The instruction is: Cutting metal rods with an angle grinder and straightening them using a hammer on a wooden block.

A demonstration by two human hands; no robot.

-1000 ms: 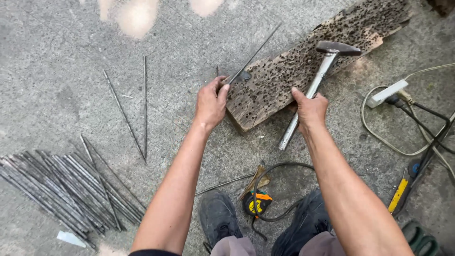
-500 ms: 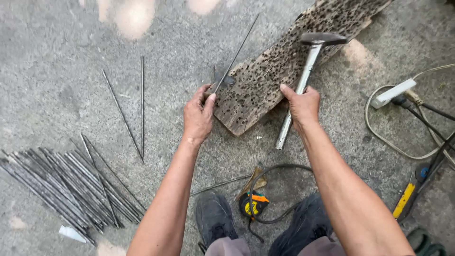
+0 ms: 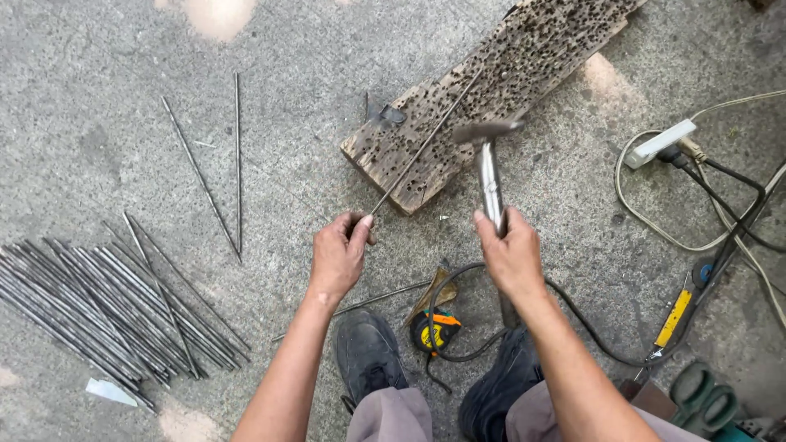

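Over a pitted wooden plank, a person's hands work a thin metal rod.
Left hand pinches the rod; right hand clenches a hammer (raised above the plank). A glancing blow could bend it.

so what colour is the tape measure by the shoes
Orange and black tape measure, seen best in the head view.

Rough grey concrete floor, stained and pitted, pale sunlit patches at top edge and lower left, daylight even, cables trailing along right edge, no walls or furniture in view
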